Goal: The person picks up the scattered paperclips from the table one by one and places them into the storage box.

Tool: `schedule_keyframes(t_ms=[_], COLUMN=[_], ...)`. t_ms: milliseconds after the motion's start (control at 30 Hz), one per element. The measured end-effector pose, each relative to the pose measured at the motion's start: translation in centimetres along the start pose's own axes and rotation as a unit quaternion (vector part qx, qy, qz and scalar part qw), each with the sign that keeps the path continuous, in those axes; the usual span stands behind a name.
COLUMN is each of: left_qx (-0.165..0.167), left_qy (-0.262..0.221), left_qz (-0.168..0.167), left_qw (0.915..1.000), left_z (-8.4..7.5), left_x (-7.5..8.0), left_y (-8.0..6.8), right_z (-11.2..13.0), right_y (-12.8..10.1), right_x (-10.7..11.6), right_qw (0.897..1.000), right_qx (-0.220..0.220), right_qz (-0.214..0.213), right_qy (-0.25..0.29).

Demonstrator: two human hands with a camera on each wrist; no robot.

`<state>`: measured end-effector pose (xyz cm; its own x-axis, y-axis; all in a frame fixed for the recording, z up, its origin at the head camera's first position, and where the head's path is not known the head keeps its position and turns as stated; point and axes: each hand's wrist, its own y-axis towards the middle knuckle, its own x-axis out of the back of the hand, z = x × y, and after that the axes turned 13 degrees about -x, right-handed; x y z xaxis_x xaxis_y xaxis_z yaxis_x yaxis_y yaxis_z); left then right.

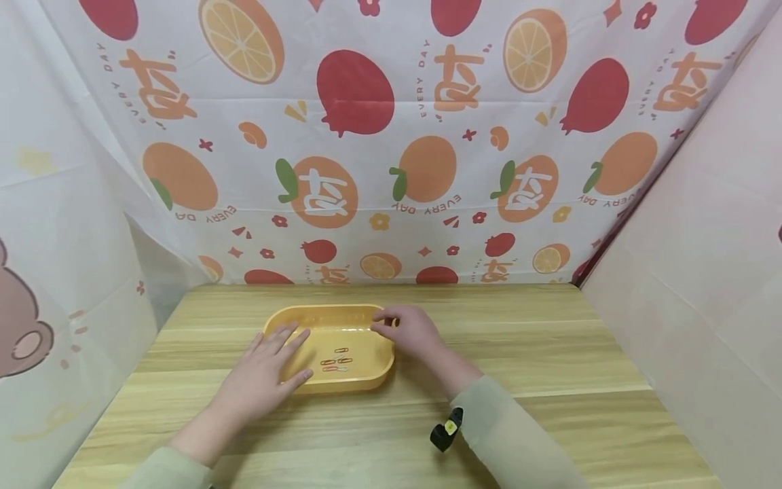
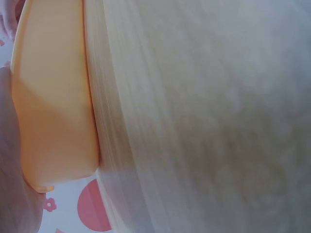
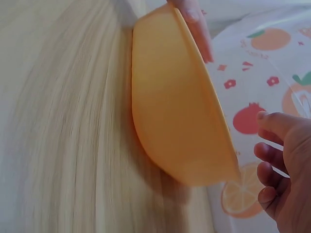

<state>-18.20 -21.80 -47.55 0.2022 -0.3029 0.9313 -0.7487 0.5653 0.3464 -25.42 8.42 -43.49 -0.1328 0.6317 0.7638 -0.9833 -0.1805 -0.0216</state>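
A yellow plastic tray (image 1: 330,388) stands on the wooden table, with several small paper clips (image 1: 337,361) in red and pale tones lying loosely on its floor. My left hand (image 1: 259,373) lies over the tray's left end, fingers spread and nearly straight above the inside. Over the right rear corner is my right hand (image 1: 412,331), its fingers loosely bent. In the right wrist view, the right hand (image 3: 294,162) hovers beside the tray wall (image 3: 170,97), and nothing shows between thumb and fingers. The left wrist view shows mostly the tray's outer side (image 2: 53,92).
Light wood-grain table (image 1: 519,353) surrounds the tray. Behind it hangs a white cloth (image 1: 379,231) printed with fruit, and pale cloth walls close both sides. A black strap piece with a yellow spot (image 1: 447,429) sits at the right sleeve (image 1: 513,435).
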Motion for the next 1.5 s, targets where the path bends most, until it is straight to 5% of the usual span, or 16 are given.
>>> schedule_keyframes(t_ms=[867, 1500], left_qx=[0.006, 0.002], left_qy=[-0.008, -0.001], left_qz=[0.013, 0.013], left_qw=[0.9999, 0.9999], left_z=[0.0, 0.0], left_x=[-0.2, 0.0], left_y=[-0.2, -0.1], right_z=[-10.7, -12.2], right_y=[-2.8, -4.4], right_x=[1.6, 1.8], right_qw=[0.999, 0.999], right_qx=[-0.045, -0.025], right_qz=[-0.005, 0.015], right_qy=[0.008, -0.039])
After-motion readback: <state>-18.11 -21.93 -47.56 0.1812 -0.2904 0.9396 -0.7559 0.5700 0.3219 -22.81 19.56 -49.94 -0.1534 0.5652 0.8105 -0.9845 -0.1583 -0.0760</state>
